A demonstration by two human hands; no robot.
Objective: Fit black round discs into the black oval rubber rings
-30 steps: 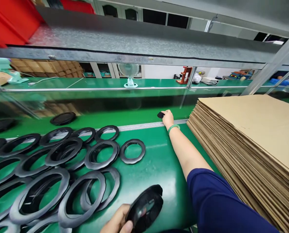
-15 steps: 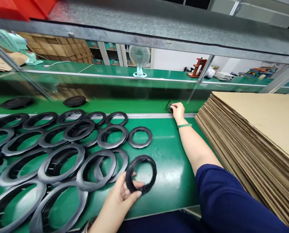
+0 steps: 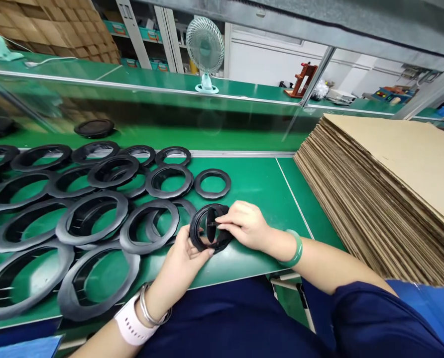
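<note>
Ring: the round black plastic ring (image 3: 210,228) is held just above the front edge of the green counter (image 3: 259,184).
Left hand (image 3: 180,261): its grip pinches the ring's near rim.
Right hand (image 3: 244,226): its grip is pressed on a small black piece at the ring's middle.
Feel: it looks light, thin and stiff. It may bend if squeezed, so the rim is the best place to hold.
Counter: flat and smooth, with many loose black plastic rings (image 3: 91,219) on the left.
Room: a tall stack of brown cardboard sheets (image 3: 386,189) lies on the right, and a small white fan (image 3: 205,49) stands behind.
</note>
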